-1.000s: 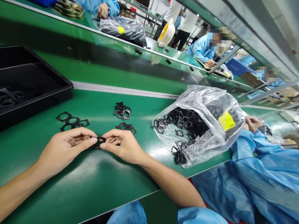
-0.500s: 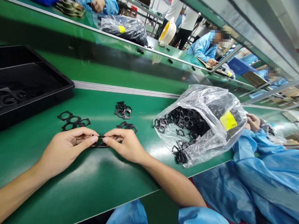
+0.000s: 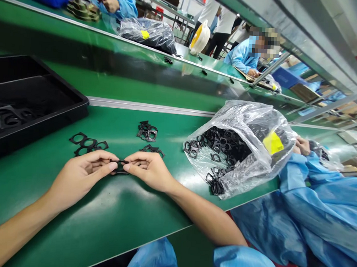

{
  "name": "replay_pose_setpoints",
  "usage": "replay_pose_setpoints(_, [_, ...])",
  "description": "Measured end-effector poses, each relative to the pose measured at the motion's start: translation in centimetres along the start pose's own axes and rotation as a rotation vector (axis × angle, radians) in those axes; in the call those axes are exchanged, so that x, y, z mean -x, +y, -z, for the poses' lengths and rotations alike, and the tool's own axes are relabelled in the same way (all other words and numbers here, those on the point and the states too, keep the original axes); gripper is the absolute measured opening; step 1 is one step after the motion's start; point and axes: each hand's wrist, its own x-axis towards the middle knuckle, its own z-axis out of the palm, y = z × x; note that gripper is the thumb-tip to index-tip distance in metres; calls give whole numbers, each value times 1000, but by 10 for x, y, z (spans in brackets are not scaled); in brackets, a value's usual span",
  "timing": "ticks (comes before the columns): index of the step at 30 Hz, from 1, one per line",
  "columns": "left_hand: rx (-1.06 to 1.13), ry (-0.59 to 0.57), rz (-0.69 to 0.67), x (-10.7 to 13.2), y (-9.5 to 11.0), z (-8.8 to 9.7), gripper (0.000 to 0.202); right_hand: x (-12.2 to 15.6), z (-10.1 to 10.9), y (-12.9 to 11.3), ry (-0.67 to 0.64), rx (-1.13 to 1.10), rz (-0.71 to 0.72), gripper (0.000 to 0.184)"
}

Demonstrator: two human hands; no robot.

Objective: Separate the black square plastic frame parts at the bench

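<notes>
left hand (image 3: 80, 176) pinches one end of black plastic ring frame (image 3: 119, 167) | right hand (image 3: 148, 170) pinches the other end | frame held just above green bench (image 3: 107, 213) | loose frames (image 3: 88, 143) nearby | clear bag of frames (image 3: 241, 147) to the right

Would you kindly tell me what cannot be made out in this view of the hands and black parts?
Head view:
Black part between left hand and right hand: fingertips cover its ends, so its shape is unclear.
Tray: cut off by the left edge; contents too dark to count.
Bag: glare and crinkles hide most parts inside.
Yellow label: too small to read.
</notes>
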Motion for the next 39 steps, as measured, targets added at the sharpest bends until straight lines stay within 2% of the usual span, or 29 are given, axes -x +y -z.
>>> replay_pose_setpoints(7, [21,-82,-12,1,2,2,49,-2,0,-2,41,-40,4,44])
replay_pose_setpoints(14, [-12,-41,-36,0,3,1,48,-2,0,-4,5,-77,4,47])
replay_pose_setpoints(22, [-2,-80,-29,1,3,0,49,-3,2,-5,1,-191,-86,41])
replay_pose_setpoints(26, [-2,-78,-40,2,5,0,47,-3,1,-4,26,-197,-76,40])
replay_pose_setpoints(31, [-30,-85,-62,2,7,0,43,-2,2,-4,-23,-212,-60,39])
replay_pose_setpoints(39, [-51,-100,-119,6,8,-1,38,1,-1,-7,-7,-133,41,30])
